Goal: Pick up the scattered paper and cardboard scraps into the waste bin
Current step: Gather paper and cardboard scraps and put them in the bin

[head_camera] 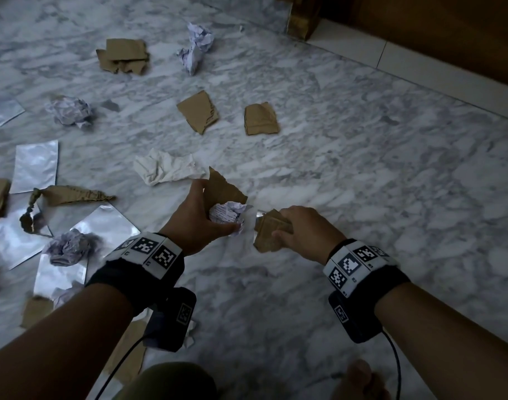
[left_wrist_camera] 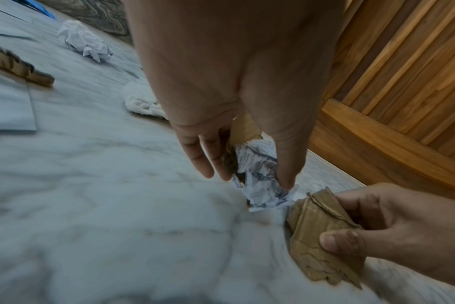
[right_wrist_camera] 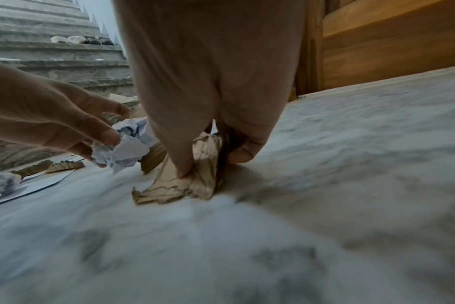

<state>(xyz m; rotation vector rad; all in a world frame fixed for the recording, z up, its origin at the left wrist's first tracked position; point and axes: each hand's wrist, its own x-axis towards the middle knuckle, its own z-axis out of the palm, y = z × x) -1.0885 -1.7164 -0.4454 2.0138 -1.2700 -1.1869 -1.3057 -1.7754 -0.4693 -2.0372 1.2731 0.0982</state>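
- Left hand (head_camera: 195, 217) grips a crumpled paper ball (head_camera: 228, 215) w/ a torn cardboard piece (head_camera: 222, 187) pinned behind it. Thumb and fingers curl round both, prob. so one hand carries two scraps.
- Right hand (head_camera: 300, 230) pinches a folded cardboard scrap (head_camera: 268, 230), thumb on the near face, fingers behind. Wrist view shows its lower edge touching the marble floor (head_camera: 362, 174), so the lift looks only just begun.
- Hands sit near each other at frame centre, scraps just beside one another but apart (maybe to merge the loads; a guess).
- Still on the floor: white crumpled sheet (head_camera: 166, 168) at 11 o'clock of the left hand, two cardboard bits (head_camera: 199, 111) at 12, more cardboard (head_camera: 122, 56) and a paper wad (head_camera: 196, 47) farther at 11–12, another wad (head_camera: 69, 111) at 10.
- Silvery foil pouches (head_camera: 36, 166) and twisted cardboard (head_camera: 65, 194) lie at 9 o'clock.
- Waste bin: not in any view, can't tell where it stands.
- Task judged early, most scraps not yet gathered.
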